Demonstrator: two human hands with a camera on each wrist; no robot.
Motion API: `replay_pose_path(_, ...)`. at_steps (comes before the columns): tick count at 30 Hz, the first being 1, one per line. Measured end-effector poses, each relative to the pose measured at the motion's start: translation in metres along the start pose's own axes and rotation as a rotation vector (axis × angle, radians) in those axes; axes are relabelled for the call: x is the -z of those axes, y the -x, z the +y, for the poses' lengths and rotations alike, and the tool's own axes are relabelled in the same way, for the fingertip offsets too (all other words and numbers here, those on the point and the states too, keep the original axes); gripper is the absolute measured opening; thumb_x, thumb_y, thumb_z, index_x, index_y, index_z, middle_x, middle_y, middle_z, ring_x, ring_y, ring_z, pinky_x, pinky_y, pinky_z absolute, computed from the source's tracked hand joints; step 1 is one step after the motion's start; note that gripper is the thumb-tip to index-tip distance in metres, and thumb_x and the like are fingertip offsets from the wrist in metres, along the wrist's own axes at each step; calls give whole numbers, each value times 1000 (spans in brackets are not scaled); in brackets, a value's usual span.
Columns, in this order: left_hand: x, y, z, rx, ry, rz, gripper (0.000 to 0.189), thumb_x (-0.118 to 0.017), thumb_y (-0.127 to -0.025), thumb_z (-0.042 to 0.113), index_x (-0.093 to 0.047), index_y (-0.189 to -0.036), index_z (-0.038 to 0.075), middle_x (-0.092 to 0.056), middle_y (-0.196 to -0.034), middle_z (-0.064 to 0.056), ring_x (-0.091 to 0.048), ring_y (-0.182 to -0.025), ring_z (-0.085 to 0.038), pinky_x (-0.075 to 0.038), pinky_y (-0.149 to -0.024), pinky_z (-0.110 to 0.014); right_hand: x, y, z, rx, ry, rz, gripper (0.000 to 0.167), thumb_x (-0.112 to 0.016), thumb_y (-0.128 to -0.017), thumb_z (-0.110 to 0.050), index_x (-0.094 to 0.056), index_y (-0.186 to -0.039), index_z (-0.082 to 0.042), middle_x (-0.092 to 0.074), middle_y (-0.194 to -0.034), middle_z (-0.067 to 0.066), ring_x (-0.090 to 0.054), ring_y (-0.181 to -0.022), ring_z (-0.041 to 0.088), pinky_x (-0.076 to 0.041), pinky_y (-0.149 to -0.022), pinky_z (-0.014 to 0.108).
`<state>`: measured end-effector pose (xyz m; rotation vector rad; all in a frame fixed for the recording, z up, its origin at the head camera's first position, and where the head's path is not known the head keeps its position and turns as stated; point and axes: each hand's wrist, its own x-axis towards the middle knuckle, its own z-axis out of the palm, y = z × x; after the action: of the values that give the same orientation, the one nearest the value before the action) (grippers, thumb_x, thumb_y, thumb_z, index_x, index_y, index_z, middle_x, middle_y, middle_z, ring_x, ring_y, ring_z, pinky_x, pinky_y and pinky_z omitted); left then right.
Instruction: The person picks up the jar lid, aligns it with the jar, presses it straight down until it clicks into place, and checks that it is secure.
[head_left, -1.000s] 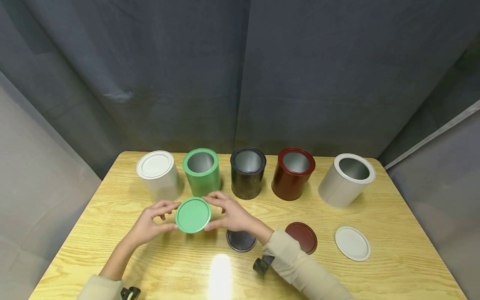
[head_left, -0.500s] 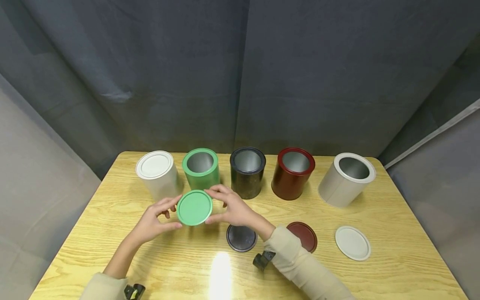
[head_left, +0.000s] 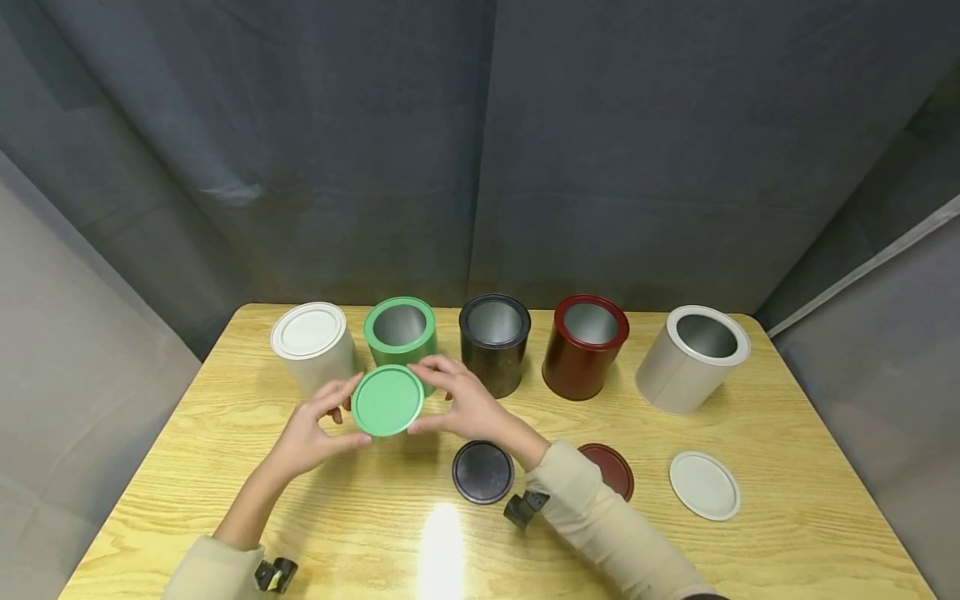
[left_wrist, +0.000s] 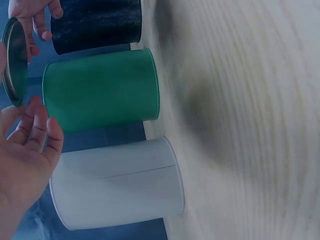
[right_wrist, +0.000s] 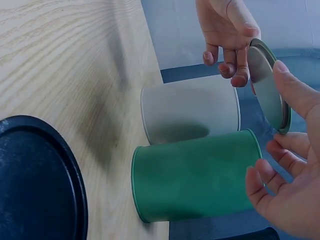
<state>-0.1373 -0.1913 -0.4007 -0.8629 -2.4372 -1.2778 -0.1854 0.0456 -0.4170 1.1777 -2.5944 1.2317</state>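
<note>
I had the left hand (head_left: 311, 429) and the right hand (head_left: 465, 408) half open, pinching the green lid (head_left: 387, 401) between them. It was at the left's two o'clock, the right's nine, and the green can's (head_left: 411, 355) six.

Green can (head_left: 411, 357) just beyond the hands (head_left: 309, 429) (head_left: 467, 404)

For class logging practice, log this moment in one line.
hands: holding green lid | green lid: raised above table | green can: uncovered
</note>
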Motion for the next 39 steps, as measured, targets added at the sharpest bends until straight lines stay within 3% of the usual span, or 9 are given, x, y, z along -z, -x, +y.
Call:
replay_pose_path(3, 0, -3, 1, 3, -4, 10, 72, -80, -54, -8, -49, -118, -17, -56, -95, -21, -45, -73, -19, -40, -58, -21, 2, -2, -1, 12, 2, 6, 76, -80, -67, -29, -48, -131, -3, -48, -124, 5, -45, -99, 16, -43, -67, 26)
replay_pose_path(7, 2, -7, 2, 6, -17, 13, 71, -81, -53, -8, -50, -117, -18, -56, -95, -20, -45, -72, -21, -39, -58, -22, 5, -4, -2, 18, 1, 7, 76, -80, -68, -29, -48, -131, -4, -48, -123, 5, -45, -100, 16, -45, -68, 30)
replay_pose_path(13, 5, -13, 6, -4, -36, 9, 71, -81, -54, -7, -50, -117, -18, -56, -94, -20, -45, -71, -26, -40, -59, -24, 11, -9, -4, 28, 35, 16, 75, -81, -67, -27, -49, -131, -4, -48, -124, 6, -45, -101, 18, -42, -68, 23)
replay_pose_path(18, 8, -19, 6, -12, -71, 2, 71, -80, -55, -6, -49, -118, -17, -55, -94, -19, -43, -72, -17, -38, -60, -20, 15, -12, -5, 22, 44, 14, 74, -80, -68, -27, -49, -131, -3, -47, -126, 7, -45, -103, 19, -41, -68, 23)
replay_pose_path(26, 7, -23, -29, -20, -88, -18, 77, -84, -55, 1, -50, -123, -11, -55, -96, -10, -42, -77, -9, -37, -60, -19, 22, -18, -4, 31, 74, 28, 74, -80, -67, -28, -50, -130, -3, -49, -124, 8, -45, -102, 20, -42, -67, 23)
replay_pose_path(32, 12, -32, -32, -35, -94, -41, 76, -83, -60, 8, -49, -126, -7, -55, -96, -6, -44, -76, -15, -40, -59, -25, 27, -24, -3, 15, 68, 26, 75, -80, -68, -29, -49, -130, -3, -48, -125, 9, -43, -105, 22, -47, -69, 35)
replay_pose_path(39, 15, -43, -32, -27, -126, -52, 74, -84, -59, 11, -52, -123, -8, -53, -87, -2, -45, -72, -13, -40, -58, -29, 34, -30, -1, 9, 87, 28, 74, -80, -68, -30, -50, -129, -1, -49, -123, 9, -43, -107, 22, -46, -69, 34)
